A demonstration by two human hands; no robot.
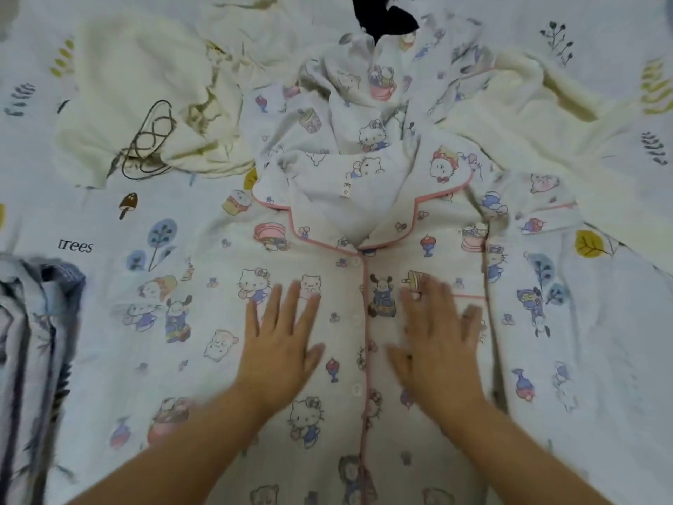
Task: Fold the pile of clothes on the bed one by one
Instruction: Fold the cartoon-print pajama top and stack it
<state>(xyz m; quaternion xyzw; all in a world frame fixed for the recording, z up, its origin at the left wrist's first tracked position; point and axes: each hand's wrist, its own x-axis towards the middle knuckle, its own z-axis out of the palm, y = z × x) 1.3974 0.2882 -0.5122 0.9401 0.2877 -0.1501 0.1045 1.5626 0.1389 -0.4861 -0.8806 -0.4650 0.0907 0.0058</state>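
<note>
- Pajama shirt [349, 359] lies flat, buttoned, near centre of the bed sheet [91, 220].
- Left hand [280, 344] and right hand [440, 344] press it, fingers spread, gripping nothing.
- Remaining clothes pile [349, 103] lies beyond the collar.

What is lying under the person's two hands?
A cartoon-print pajama shirt, spread front up; both hands press flat beside its buttoned placket. Whatever is beneath the shirt is hidden.

A pajama shirt [327, 340] lies flat on the bed [91, 220] with both hands, left [280, 344] and right [440, 344], on it either side of its buttons, a clothes pile [364, 103] behind it and folded fabric [32, 359] to its left.
</note>
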